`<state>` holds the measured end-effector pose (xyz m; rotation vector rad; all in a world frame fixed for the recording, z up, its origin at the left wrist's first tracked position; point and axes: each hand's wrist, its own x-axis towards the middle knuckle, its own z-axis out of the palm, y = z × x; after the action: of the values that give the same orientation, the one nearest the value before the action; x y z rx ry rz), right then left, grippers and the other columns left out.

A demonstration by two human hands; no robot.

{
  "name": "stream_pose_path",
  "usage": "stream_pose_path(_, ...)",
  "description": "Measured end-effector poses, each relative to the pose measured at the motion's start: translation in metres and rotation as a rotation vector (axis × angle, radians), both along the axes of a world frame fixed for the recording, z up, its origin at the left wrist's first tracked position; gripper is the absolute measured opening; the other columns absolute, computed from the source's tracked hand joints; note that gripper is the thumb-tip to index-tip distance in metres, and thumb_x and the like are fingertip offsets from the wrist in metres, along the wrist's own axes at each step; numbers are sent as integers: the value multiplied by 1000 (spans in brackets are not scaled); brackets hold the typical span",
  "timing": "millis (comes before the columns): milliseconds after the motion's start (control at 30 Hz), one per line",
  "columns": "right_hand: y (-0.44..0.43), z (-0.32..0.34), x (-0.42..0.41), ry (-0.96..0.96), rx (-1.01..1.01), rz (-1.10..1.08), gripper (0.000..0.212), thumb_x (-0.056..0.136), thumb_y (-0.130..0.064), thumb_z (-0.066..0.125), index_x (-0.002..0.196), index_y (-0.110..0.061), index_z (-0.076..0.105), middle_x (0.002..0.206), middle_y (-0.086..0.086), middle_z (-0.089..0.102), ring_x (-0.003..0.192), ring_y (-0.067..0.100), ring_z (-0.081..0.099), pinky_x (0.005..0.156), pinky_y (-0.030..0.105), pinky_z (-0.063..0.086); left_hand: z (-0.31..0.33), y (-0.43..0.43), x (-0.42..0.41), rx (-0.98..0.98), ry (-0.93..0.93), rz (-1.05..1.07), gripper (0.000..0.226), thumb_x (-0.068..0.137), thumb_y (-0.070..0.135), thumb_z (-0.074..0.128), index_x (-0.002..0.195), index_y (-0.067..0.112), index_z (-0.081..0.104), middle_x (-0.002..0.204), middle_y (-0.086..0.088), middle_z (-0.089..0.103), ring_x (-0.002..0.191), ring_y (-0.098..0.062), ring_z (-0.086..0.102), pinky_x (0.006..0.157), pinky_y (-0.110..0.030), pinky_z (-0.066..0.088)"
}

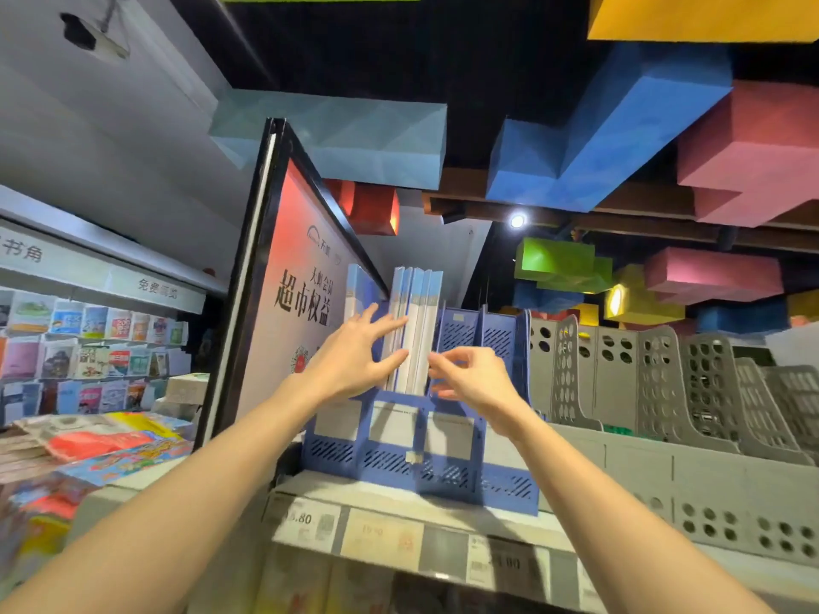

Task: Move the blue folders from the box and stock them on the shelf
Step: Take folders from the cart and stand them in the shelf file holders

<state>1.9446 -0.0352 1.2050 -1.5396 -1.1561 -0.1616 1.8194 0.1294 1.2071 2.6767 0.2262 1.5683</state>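
Several blue-and-white folders (416, 321) stand upright in a blue plastic file rack (399, 454) on the top shelf (399, 498). Another folder (360, 294) leans in the rack's left slot against the sign board. My left hand (354, 361) lies flat with straight fingers against the left side of the folder bundle. My right hand (474, 383) is at the bundle's right edge, its fingers loosely curled, fingertips touching the folders. The box is not in view.
A tall framed sign board (283, 294) stands left of the rack. Grey file racks (664, 392) fill the shelf to the right. Price tags (381, 536) line the shelf edge. Books and magazines (97, 440) lie on a display at the left.
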Motion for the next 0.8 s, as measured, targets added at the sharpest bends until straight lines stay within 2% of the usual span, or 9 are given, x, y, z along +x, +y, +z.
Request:
stream_pose_path(33,-6,-2,-8,4,29,-11,26,95,-30,65,98,-6,73,89,10,76,78,25,75,73,32,63,-5,-9,-11,-13,-61,-20,50,95,49,56,143,34,55,151,-2,50,148,-15,34,116,-45,37)
stream_pose_path(100,-15,-11,-24,-6,79,-18,28,95,-29,63,88,-4,73,75,8,76,72,26,75,71,33,63,-13,-28,-34,-54,-170,-66,40,90,50,55,120,30,71,118,5,74,117,-9,66,99,-41,53)
stream_pose_path(167,-25,-27,-41,15,98,21,32,96,-29,61,84,-1,71,71,8,75,68,26,74,70,33,62,-28,-51,-60,-111,-226,-55,32,88,49,55,98,26,75,90,9,77,86,-6,73,82,-38,58)
stream_pose_path(267,-42,-62,-73,84,114,161,33,98,-29,59,85,-2,71,74,11,75,65,24,73,67,34,57,-60,-90,-103,-130,-243,63,27,89,47,56,84,25,71,71,11,74,69,-4,71,71,-37,57)
stream_pose_path(367,-54,-96,-112,138,141,297,30,100,-27,57,86,-4,71,75,12,75,62,20,69,58,24,51,-97,-122,-145,-182,-227,163,29,90,49,55,83,25,69,69,12,73,63,-1,70,67,-36,58)
stream_pose_path(467,-69,-135,-160,191,139,465,29,101,-23,56,87,-2,70,75,14,74,61,17,67,54,20,49,-140,-157,-195,-310,-244,159,31,91,48,56,85,20,70,71,6,74,63,-10,72,64,-40,60)
stream_pose_path(600,-80,-194,-231,229,36,658,27,102,-23,54,88,-7,69,78,14,74,62,20,68,55,24,49,-200,-202,-269,-434,-306,251,22,95,34,60,87,16,70,71,1,75,61,-12,72,60,-39,61)
stream_pose_path(700,-89,-241,-287,265,-75,759,29,104,-24,50,91,-6,68,78,14,74,58,20,66,53,23,48,-249,-233,-328,-514,-291,411,17,97,33,61,85,22,68,72,3,75,61,-9,72,62,-40,61)
stream_pose_path(800,-93,-291,-343,321,-200,864,32,104,-28,50,87,-9,68,77,14,73,60,22,66,57,31,52,-300,-260,-383,-587,-312,569,18,96,35,59,84,24,68,72,7,75,58,-9,71,62,-44,60)
